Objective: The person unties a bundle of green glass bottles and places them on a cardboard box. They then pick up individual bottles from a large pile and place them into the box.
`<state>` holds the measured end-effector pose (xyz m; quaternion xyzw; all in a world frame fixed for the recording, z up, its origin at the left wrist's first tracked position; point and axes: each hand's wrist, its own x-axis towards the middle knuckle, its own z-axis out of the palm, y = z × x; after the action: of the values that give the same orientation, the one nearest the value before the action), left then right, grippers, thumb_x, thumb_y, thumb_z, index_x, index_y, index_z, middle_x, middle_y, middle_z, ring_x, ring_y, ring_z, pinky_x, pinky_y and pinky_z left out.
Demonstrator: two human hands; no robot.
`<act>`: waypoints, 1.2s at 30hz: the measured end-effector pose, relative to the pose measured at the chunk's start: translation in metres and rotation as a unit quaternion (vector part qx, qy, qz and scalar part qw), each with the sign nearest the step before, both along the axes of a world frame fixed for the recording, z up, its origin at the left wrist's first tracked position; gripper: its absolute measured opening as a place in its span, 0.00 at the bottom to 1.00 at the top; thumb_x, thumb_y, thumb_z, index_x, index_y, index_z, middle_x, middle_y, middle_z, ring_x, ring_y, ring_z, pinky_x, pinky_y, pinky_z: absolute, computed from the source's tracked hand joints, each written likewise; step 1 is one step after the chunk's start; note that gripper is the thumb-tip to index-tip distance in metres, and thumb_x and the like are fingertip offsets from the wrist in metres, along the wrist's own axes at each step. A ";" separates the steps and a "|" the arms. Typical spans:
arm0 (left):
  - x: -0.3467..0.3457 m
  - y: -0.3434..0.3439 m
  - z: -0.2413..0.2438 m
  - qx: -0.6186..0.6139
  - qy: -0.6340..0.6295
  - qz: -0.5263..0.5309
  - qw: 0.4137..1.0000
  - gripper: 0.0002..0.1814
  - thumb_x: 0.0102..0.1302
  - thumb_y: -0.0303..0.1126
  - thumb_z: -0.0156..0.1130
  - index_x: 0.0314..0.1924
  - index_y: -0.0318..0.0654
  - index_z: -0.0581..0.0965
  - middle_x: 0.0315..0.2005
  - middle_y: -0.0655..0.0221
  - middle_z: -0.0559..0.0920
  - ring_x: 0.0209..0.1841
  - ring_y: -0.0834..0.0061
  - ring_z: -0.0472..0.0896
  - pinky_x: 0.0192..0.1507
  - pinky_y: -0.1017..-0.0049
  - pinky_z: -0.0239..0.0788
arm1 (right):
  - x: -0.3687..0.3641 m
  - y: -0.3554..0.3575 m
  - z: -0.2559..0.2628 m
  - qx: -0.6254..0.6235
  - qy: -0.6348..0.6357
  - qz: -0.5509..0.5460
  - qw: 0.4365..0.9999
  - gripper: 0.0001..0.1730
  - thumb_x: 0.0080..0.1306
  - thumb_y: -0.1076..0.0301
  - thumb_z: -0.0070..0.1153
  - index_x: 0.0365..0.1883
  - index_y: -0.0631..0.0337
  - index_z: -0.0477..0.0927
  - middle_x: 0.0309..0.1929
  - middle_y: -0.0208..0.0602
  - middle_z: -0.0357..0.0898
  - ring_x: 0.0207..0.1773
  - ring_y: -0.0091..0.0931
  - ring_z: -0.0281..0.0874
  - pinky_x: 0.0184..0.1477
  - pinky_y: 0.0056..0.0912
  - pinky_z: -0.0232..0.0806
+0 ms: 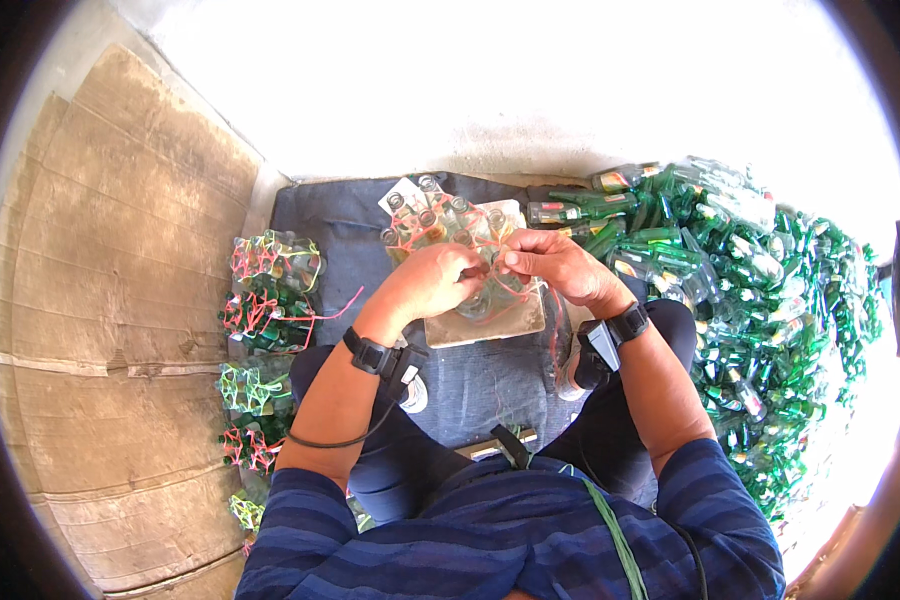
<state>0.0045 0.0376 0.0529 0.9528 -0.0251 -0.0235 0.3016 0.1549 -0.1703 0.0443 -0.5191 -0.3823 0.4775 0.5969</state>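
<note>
Several clear glass bottles (pixel 428 219) stand upright in a tight group in front of me, with pink-red plastic twine (pixel 521 290) looped around their necks. Under them is a flat, worn board or block (pixel 487 326). My right hand (pixel 559 266) pinches the twine between thumb and forefinger, at the right side of the group. Close beside it, my left hand (pixel 442 281) hangs over the near bottles with its fingers curled. Its fingertips are partly hidden, so whether they hold twine is unclear. A loose twine end trails down from below my right hand.
Bottle bundles tied with red twine (pixel 251 315) and green twine (pixel 247 388) line the left side, beside cardboard sheets (pixel 120 300). A large heap of mostly green glass bottles (pixel 757 300) rises at right. Dark cloth (pixel 345 225) covers the floor; a pale wall (pixel 525 139) stands behind.
</note>
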 end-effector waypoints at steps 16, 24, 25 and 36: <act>-0.002 0.000 -0.005 -0.050 -0.011 0.014 0.999 0.07 0.71 0.34 0.69 0.45 0.43 0.86 0.36 0.61 0.89 0.41 0.56 0.89 0.45 0.60 0.78 | -0.012 0.006 -0.001 -0.036 0.054 0.129 0.990 0.21 0.86 0.51 0.54 0.46 0.60 0.85 0.28 0.21 0.76 0.26 0.14 0.65 0.30 0.22 0.59; 0.000 -0.002 -0.011 -0.051 -0.031 0.028 0.998 0.07 0.69 0.33 0.70 0.44 0.41 0.86 0.33 0.59 0.89 0.38 0.55 0.88 0.43 0.60 0.78 | -0.015 0.001 -0.001 -0.041 0.018 0.092 0.995 0.24 0.86 0.46 0.53 0.53 0.58 0.85 0.38 0.25 0.84 0.31 0.15 0.74 0.34 0.21 0.68; 0.001 -0.002 -0.013 -0.068 -0.033 0.033 0.997 0.07 0.68 0.33 0.71 0.44 0.41 0.86 0.33 0.59 0.88 0.38 0.55 0.88 0.43 0.60 0.77 | -0.016 0.001 -0.003 -0.055 0.006 0.084 0.995 0.26 0.85 0.43 0.52 0.57 0.57 0.86 0.41 0.26 0.86 0.32 0.16 0.77 0.36 0.21 0.71; 0.004 0.001 -0.022 -0.030 -0.048 0.023 0.998 0.10 0.68 0.34 0.71 0.46 0.39 0.85 0.37 0.57 0.87 0.43 0.52 0.87 0.46 0.57 0.77 | -0.033 0.007 -0.014 -0.031 0.112 0.059 0.991 0.20 0.87 0.49 0.51 0.39 0.55 0.74 0.22 0.19 0.61 0.20 0.16 0.59 0.23 0.24 0.57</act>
<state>0.0087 0.0385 0.0311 0.9436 -0.0186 0.0303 0.3291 0.1224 -0.1629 0.0300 -0.4571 -0.3282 0.5790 0.5900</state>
